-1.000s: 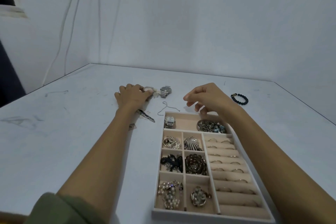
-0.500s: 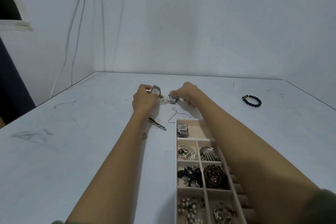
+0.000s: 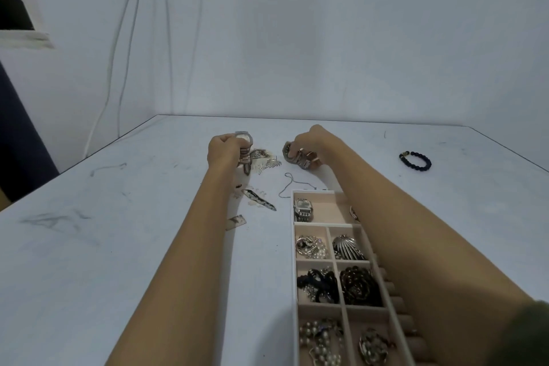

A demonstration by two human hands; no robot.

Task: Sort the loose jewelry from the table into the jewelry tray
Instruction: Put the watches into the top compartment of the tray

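My left hand (image 3: 223,151) is closed around a silver watch (image 3: 244,148), lifted a little off the white table (image 3: 118,246). My right hand (image 3: 309,142) grips a second metal watch (image 3: 300,157) low over the table. Between them lie silver leaf-shaped brooches (image 3: 265,163). A thin chain (image 3: 289,184), a dark feather-shaped pin (image 3: 259,200) and a small flat piece (image 3: 236,222) lie nearer me. The jewelry tray (image 3: 294,282) sits at the lower right, with a watch (image 3: 303,210) in its top compartment and brooches and pearls in the others. My right forearm hides part of it.
A dark bead bracelet (image 3: 415,160) lies alone at the far right of the table. White walls close off the back. Cables (image 3: 118,38) hang down the wall at the left, by the table's left edge.
Both hands have closed on the two watches beyond the tray. The left watch is now raised off the table, and the right hand has pulled its watch slightly to the right.
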